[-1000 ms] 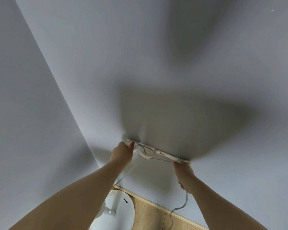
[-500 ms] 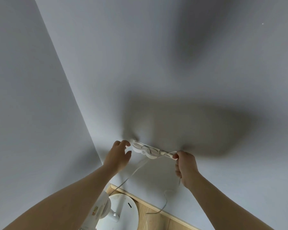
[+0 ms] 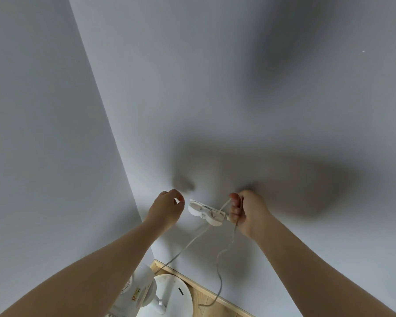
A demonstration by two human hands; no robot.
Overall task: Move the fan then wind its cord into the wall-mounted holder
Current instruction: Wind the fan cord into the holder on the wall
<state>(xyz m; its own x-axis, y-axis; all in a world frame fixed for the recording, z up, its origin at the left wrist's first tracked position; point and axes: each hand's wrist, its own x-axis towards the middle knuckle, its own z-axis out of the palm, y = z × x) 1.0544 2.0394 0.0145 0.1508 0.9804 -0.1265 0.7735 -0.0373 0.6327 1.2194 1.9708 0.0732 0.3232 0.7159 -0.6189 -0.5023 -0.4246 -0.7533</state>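
A white wall-mounted holder point(image 3: 205, 212) sits low on the grey wall, with turns of the white cord lying in it. My right hand point(image 3: 247, 212) is at its right end, gripping the cord point(image 3: 225, 206) between thumb and fingers. From that hand a loose length of cord point(image 3: 218, 280) hangs down toward the floor. My left hand point(image 3: 167, 208) hovers just left of the holder, fingers curled, holding nothing. The white fan point(image 3: 146, 294) stands below in the corner, its round base point(image 3: 176, 298) on the wooden floor. Another strand point(image 3: 185, 245) runs from the holder down to the fan.
Two grey walls meet in a corner point(image 3: 114, 138) left of the holder. A wooden skirting strip point(image 3: 201, 287) runs along the foot of the wall above the wood floor point(image 3: 204, 310).
My right hand moved left and up along the holder, bringing the cord over its right end. My left hand let go of the holder's left end and drew back slightly. The hanging cord has shortened.
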